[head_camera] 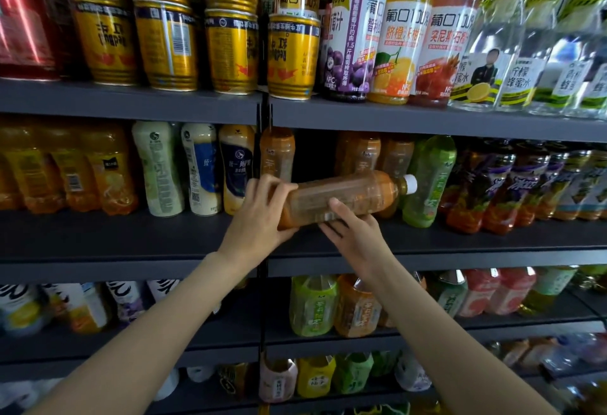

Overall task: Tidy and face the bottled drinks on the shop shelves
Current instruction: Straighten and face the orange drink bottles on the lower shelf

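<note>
Both hands clamp an orange tea bottle [345, 196] held sideways above the middle shelf [131, 237]. The left hand [259, 217] grips its base; the right hand [353, 234] cups underneath, cap pointing right

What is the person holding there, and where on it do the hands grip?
An orange-brown tea bottle, held sideways. The left hand grips its base end; the right hand holds the body from below, thumb across the front.

Held bottle [345, 199]: amber-brown, white cap. Shelves [131, 102]: dark grey. Cans [167, 46] at 11 o'clock: gold, red marks, dark blue bands. Juice bottles [404, 53] at 1 o'clock: purple, orange, red. Green bottle [427, 181] at 3 o'clock.
</note>
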Available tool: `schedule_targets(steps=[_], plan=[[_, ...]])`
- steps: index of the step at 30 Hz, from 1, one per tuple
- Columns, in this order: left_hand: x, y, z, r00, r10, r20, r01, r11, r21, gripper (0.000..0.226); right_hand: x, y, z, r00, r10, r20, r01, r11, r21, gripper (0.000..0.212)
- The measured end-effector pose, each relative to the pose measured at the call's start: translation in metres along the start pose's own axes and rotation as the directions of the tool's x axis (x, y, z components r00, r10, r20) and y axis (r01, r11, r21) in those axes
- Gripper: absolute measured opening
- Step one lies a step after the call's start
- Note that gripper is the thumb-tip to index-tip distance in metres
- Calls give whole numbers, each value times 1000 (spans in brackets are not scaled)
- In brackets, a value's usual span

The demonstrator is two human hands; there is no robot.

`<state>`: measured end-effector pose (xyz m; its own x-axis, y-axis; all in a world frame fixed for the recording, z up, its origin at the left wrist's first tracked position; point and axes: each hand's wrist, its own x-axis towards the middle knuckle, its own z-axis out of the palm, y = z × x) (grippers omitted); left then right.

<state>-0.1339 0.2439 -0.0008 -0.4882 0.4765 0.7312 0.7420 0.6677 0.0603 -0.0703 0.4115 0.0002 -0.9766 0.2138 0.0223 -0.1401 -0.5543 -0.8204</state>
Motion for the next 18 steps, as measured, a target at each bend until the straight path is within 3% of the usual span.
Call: schedule_targets(steps=[2,4,6,8,15,18], plan=[[-1,-8,7,990,-57,126,74,988,-138,72,3,-3,-6,993,-109,-51,91,957,-274,67],[0,-15,13,971,-195,138,226,938,-262,67,7,-5,-11,950,-304,-71,197,759,-621,67],[9,-20,15,914,-400,72,397,843,-364,65,12,-6,-12,907,-421,-6,244,538,-807,71],[20,-23,17,866,-497,55,478,793,-376,62,23,-9,-9,895,-445,21,240,443,-864,74],[54,-32,48,751,-614,243,660,692,-292,57,73,-1,8,898,-439,7,174,341,-924,60],[55,-33,56,724,-649,232,688,660,-302,49,92,7,13,898,-440,26,166,283,-945,57]])
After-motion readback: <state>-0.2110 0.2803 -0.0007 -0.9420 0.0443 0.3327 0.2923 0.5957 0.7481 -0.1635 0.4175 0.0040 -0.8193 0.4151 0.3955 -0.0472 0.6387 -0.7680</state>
